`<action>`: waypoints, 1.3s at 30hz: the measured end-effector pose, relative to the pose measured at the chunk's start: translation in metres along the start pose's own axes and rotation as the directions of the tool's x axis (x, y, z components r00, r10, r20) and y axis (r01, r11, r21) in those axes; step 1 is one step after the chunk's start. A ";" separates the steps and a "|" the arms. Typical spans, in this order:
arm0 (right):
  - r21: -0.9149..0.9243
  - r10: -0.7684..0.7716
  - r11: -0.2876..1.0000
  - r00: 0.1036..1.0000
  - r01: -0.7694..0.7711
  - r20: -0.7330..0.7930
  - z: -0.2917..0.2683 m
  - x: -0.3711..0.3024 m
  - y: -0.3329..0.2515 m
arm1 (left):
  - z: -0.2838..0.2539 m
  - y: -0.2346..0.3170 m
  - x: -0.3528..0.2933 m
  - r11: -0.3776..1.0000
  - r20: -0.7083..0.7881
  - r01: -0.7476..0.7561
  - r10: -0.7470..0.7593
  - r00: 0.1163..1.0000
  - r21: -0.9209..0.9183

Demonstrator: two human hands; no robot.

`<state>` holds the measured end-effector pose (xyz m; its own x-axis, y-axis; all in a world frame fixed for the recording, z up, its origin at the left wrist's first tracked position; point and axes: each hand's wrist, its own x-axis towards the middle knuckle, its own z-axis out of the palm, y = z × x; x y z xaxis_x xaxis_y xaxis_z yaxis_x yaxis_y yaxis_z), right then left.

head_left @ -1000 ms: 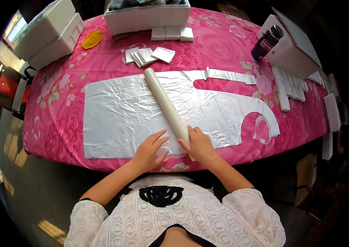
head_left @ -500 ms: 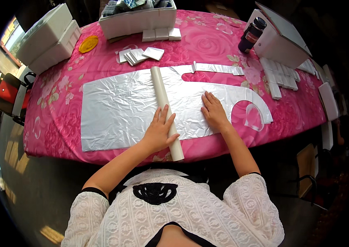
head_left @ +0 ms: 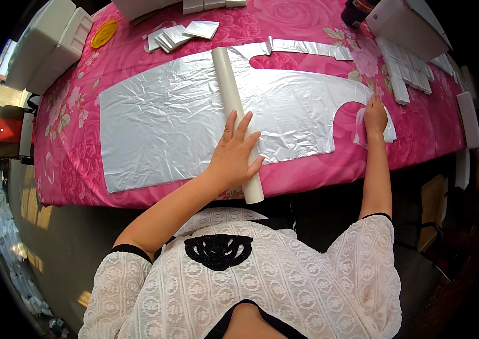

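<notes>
A silvery, crinkled plastic apron (head_left: 154, 124) lies spread on the table, with cut-out curves and narrow strap ends toward the right. Across its middle rests a pale, smooth tube (head_left: 230, 85), its near end reaching past the apron to the table's front edge. My left hand (head_left: 232, 151) lies on the tube with its fingers spread. At the right end of the apron, my right hand (head_left: 376, 117) is closed on the strap beside the round cut-out. The fingertips there are partly blurred.
Folded silvery packets (head_left: 174, 37) lie beyond the apron. White foam boxes (head_left: 47, 39) and a yellow disc (head_left: 104, 34) stand at the far left. Far right are a dark bottle (head_left: 357, 11), a white box (head_left: 406, 28) and rows of white packets (head_left: 403, 68). A pink flowered cloth (head_left: 70, 169) covers the table.
My right hand has left its flat place on the apron and moved right to grip the strap. My left hand stays on the tube. The whole view has shifted.
</notes>
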<state>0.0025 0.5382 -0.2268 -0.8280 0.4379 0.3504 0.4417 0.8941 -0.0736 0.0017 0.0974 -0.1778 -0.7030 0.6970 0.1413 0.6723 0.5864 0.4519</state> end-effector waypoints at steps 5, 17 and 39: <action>-0.084 0.122 0.989 0.992 -0.125 -0.044 -0.019 -0.003 -0.023 | 0.001 0.001 0.005 0.999 0.019 0.016 -0.015 1.000 -0.049; 0.892 -0.131 0.339 0.924 -0.299 0.360 -0.109 -0.080 -0.210 | -0.008 -0.001 0.004 0.804 -0.079 0.050 -0.121 0.990 -0.593; 0.356 -0.336 0.925 0.713 0.129 0.615 -0.147 -0.193 -0.264 | -0.108 -0.179 -0.127 0.123 0.469 0.692 -0.651 0.598 -0.712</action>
<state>0.0963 0.2036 -0.1374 -0.9516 0.0692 -0.2996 0.1787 0.9174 -0.3557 -0.0540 -0.1409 -0.1812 -0.7487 0.2285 -0.6223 -0.5688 0.2607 0.7800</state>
